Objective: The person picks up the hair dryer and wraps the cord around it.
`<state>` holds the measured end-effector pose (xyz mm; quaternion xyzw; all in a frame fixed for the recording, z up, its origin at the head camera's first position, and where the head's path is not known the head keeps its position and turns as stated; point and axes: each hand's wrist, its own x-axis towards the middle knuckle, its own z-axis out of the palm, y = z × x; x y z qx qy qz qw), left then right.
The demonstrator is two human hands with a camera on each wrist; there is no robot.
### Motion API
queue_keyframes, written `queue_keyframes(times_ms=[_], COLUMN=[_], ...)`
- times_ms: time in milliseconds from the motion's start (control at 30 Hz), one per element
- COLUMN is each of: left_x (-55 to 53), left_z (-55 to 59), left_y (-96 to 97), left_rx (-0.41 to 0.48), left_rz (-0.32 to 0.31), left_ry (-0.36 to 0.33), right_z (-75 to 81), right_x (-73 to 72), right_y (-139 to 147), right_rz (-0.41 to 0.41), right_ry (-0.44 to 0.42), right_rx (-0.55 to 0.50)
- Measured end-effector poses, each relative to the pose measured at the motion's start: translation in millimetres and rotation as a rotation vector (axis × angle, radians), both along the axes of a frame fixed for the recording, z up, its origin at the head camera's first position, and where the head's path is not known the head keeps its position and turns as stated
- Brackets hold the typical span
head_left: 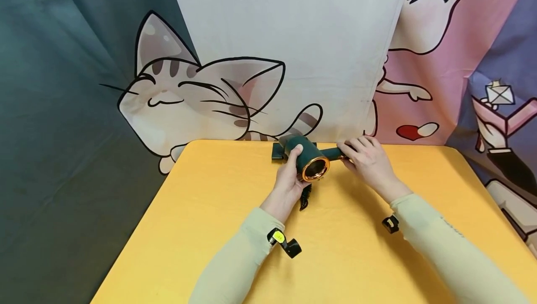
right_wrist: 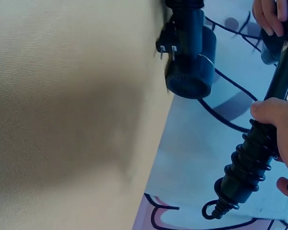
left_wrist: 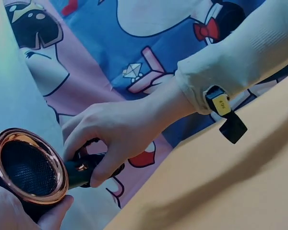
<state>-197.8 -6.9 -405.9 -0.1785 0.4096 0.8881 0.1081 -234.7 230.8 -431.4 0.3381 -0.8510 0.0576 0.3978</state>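
Note:
A dark green hair dryer [head_left: 308,151] with a copper-coloured rim [left_wrist: 62,175] is held up over the far part of the yellow table. My left hand [head_left: 289,173] grips its barrel from below and the left, thumb up along the side. At the other end, my right hand [head_left: 369,162] holds the handle, fingers curled over it. A black coiled cord [right_wrist: 249,160] is wound around the lower handle, as the right wrist view shows. The dryer's open front, with a dark mesh inside, faces the head camera.
A second dark hair dryer [right_wrist: 192,72] lies at the table's far edge, a two-pin plug [right_wrist: 168,45] beside it. Part of it shows behind the held dryer. The yellow table [head_left: 201,229] ends at a cloth backdrop [head_left: 335,52] printed with cartoon figures.

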Motion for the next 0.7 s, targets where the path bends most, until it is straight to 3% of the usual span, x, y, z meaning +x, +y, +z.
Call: queue_keyframes(times_ms=[367, 533, 700], left_x=[9.8, 12.4, 12.0], left_z=[18.2, 21.1, 18.9], left_y=[-4.6, -13.0, -25.4], left_rx=[0.044, -0.025, -0.114], left_rz=[-0.203, -0.302, -0.383], left_ry=[0.063, 0.166, 0.247], right_z=[8.0, 9.9, 9.9], right_x=[5.4, 8.9, 15.1], right_y=[17, 23, 26], right_rz=[0.019, 0.0, 0.002], right_ry=[-0.056, -0.08, -0.158], right_rx=[-0.096, -0.126, -0.193])
